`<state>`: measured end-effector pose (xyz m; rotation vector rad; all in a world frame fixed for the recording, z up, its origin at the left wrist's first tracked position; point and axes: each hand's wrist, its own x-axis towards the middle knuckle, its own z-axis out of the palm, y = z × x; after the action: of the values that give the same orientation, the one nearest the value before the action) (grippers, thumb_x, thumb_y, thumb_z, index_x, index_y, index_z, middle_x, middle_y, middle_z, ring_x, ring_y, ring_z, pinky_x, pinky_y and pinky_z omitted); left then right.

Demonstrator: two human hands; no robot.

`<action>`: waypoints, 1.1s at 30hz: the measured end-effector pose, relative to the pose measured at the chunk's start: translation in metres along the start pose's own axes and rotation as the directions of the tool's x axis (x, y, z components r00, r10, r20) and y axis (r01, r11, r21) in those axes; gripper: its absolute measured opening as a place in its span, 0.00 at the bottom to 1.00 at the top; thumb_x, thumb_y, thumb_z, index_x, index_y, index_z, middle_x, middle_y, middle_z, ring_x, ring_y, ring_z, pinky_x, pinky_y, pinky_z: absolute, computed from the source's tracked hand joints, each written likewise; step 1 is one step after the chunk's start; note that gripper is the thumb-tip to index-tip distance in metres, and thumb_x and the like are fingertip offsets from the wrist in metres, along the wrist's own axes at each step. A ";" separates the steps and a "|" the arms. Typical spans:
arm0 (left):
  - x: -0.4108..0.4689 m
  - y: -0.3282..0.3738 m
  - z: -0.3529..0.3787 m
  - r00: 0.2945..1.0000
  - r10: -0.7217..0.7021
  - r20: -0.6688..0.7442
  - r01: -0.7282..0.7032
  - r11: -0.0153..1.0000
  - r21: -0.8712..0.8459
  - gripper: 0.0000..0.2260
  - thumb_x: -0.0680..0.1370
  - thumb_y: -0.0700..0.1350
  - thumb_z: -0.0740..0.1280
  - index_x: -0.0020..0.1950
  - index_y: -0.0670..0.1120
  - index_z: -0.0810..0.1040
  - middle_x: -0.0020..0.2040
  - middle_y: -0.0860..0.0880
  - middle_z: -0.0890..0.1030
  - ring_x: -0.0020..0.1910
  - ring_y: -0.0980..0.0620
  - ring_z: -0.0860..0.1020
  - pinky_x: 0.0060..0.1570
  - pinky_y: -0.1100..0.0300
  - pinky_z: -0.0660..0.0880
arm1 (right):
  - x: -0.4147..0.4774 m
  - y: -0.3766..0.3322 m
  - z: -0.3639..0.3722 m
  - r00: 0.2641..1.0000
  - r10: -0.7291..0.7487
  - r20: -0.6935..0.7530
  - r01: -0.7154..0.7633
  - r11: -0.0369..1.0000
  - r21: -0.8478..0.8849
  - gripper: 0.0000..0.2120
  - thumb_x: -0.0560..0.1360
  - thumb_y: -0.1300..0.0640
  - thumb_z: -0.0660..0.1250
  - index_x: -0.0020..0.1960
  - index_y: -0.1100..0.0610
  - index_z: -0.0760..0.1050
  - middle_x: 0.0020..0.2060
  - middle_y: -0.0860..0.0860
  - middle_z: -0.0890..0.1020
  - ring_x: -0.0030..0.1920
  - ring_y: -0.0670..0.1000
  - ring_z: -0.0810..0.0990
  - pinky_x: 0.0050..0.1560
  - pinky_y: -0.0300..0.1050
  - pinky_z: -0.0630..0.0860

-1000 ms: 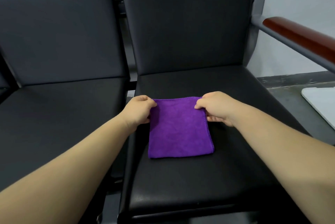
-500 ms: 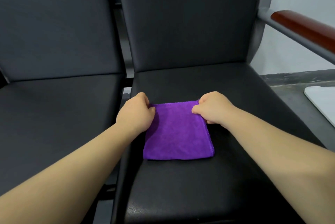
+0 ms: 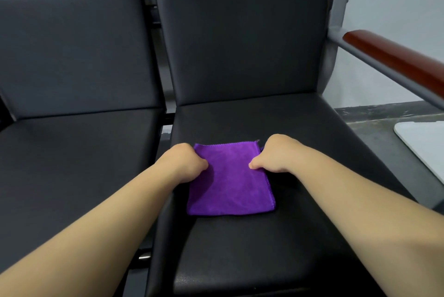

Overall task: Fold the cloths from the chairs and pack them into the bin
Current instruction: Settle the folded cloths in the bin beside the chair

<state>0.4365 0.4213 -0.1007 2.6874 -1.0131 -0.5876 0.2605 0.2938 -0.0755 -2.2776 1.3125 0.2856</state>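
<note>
A folded purple cloth (image 3: 230,183) lies flat on the seat of the right black chair (image 3: 252,243). My left hand (image 3: 182,164) grips the cloth's left edge near its far corner, fingers curled onto the fabric. My right hand (image 3: 274,154) pinches the right edge opposite, thumb pressed on top. Both forearms reach in from the bottom of the head view. Only the white corner of the bin (image 3: 425,147) shows at the right edge.
A second black chair (image 3: 72,164) stands to the left, its seat bare. A red-brown armrest on a grey bar (image 3: 396,61) runs along the right. Grey floor and a pale wall lie beyond it.
Both hands have slid a little toward me along the cloth's side edges, leaving its far edge uncovered. The cloth stays flat on the seat.
</note>
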 end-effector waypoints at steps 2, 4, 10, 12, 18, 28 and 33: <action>-0.003 0.001 0.002 1.000 -0.011 0.002 0.011 0.999 -0.041 0.10 0.76 0.51 0.70 0.42 0.45 0.77 0.40 0.47 0.79 0.38 0.49 0.78 0.34 0.58 0.72 | 0.001 -0.006 0.004 1.000 -0.009 -0.009 0.009 1.000 0.019 0.14 0.74 0.49 0.73 0.39 0.57 0.75 0.37 0.51 0.78 0.37 0.51 0.77 0.34 0.44 0.70; -0.005 0.001 0.005 1.000 -0.023 -0.003 0.022 0.992 -0.125 0.08 0.75 0.48 0.70 0.43 0.44 0.78 0.41 0.46 0.80 0.39 0.48 0.79 0.39 0.55 0.76 | 0.000 -0.009 0.008 1.000 0.004 -0.024 -0.002 0.998 0.068 0.11 0.73 0.52 0.72 0.39 0.57 0.75 0.36 0.51 0.77 0.37 0.52 0.77 0.33 0.43 0.70; -0.012 -0.007 -0.002 0.993 0.000 0.115 0.089 0.626 -0.774 0.07 0.79 0.40 0.69 0.56 0.42 0.77 0.53 0.40 0.85 0.46 0.44 0.82 0.48 0.49 0.79 | -0.003 -0.002 0.012 0.993 -0.047 -0.106 0.095 0.853 0.513 0.03 0.70 0.59 0.70 0.41 0.59 0.78 0.35 0.54 0.81 0.37 0.54 0.80 0.38 0.45 0.73; -0.014 -0.005 -0.009 0.992 0.072 0.108 0.064 0.450 -0.891 0.09 0.81 0.38 0.66 0.61 0.40 0.75 0.56 0.38 0.84 0.49 0.43 0.81 0.52 0.45 0.77 | -0.003 0.000 0.006 0.987 -0.094 -0.132 0.158 0.728 0.667 0.05 0.73 0.61 0.68 0.47 0.59 0.79 0.41 0.56 0.85 0.42 0.55 0.83 0.44 0.50 0.79; 0.019 0.014 -0.032 0.981 0.195 -0.026 -0.099 0.379 -0.920 0.08 0.82 0.38 0.65 0.61 0.42 0.74 0.57 0.39 0.83 0.53 0.40 0.80 0.64 0.33 0.72 | 0.016 -0.001 -0.018 0.945 -0.138 -0.297 0.309 0.675 0.670 0.11 0.78 0.61 0.66 0.54 0.46 0.78 0.50 0.50 0.85 0.51 0.55 0.85 0.56 0.56 0.82; 0.089 0.102 -0.089 0.965 0.261 0.022 -0.085 0.392 -0.916 0.04 0.82 0.41 0.67 0.54 0.46 0.73 0.51 0.43 0.83 0.51 0.41 0.81 0.60 0.32 0.73 | 0.061 0.006 -0.115 0.938 -0.013 -0.347 0.264 0.674 0.689 0.11 0.81 0.58 0.64 0.53 0.41 0.74 0.50 0.45 0.83 0.51 0.48 0.83 0.58 0.59 0.81; 0.053 0.190 -0.148 0.947 0.289 0.139 0.014 0.396 -0.918 0.03 0.83 0.40 0.66 0.51 0.47 0.73 0.47 0.46 0.84 0.48 0.43 0.82 0.53 0.39 0.76 | 0.018 0.034 -0.200 0.915 0.098 -0.392 0.226 0.680 0.698 0.05 0.81 0.55 0.66 0.55 0.45 0.74 0.49 0.43 0.83 0.51 0.46 0.83 0.57 0.56 0.81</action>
<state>0.4260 0.2533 0.0792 1.5090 -0.6288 -1.1108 0.2281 0.1636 0.0776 -1.6904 1.2114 -0.6812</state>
